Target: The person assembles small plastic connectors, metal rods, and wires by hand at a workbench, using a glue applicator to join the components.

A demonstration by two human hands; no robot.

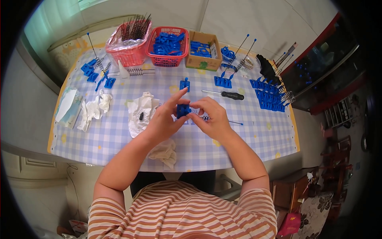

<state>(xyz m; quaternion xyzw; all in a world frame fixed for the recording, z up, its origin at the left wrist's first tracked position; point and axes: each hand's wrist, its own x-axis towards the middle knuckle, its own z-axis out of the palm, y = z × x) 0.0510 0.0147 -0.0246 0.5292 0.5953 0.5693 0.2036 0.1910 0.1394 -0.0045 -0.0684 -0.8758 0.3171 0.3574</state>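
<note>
Dressed in a rust-and-white striped T-shirt (183, 211), gripping a blue plastic block (183, 110) between left hand (162, 119) and right hand (213, 117), holding it over the cloth-covered worktop (99, 145), with crumpled white tissue (137, 107) to the left, a black-handled screwdriver (232, 95) to the upper right

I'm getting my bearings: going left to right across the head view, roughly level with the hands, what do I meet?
Pale pack, crumpled white paper, spread white paper, left hand, blue block held by both hands, right hand, cluster of blue parts.
</note>
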